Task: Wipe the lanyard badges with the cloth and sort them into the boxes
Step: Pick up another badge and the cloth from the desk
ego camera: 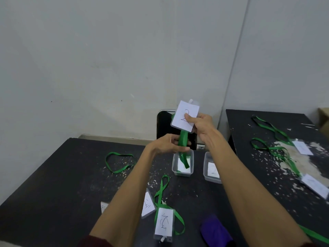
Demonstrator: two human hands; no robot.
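Purple cloth (216, 230) lies on desk (53, 175) nr a flat badge (163, 222). R hand (201, 122) pinches badge marked 2 (185, 115) in mid-air; L hand (167, 146), just below, grips its green lanyard (183, 139), tail hanging over left clear box (183, 174), w/ right box (206, 173) beside.

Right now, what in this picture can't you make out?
Head view only.
1. Card in the right box: number blurred, partly behind the right arm.
2. Badge near the left arm: half hidden by it.
3. Badges on the right table: writing blurred.
4. White label: mostly behind the left arm.
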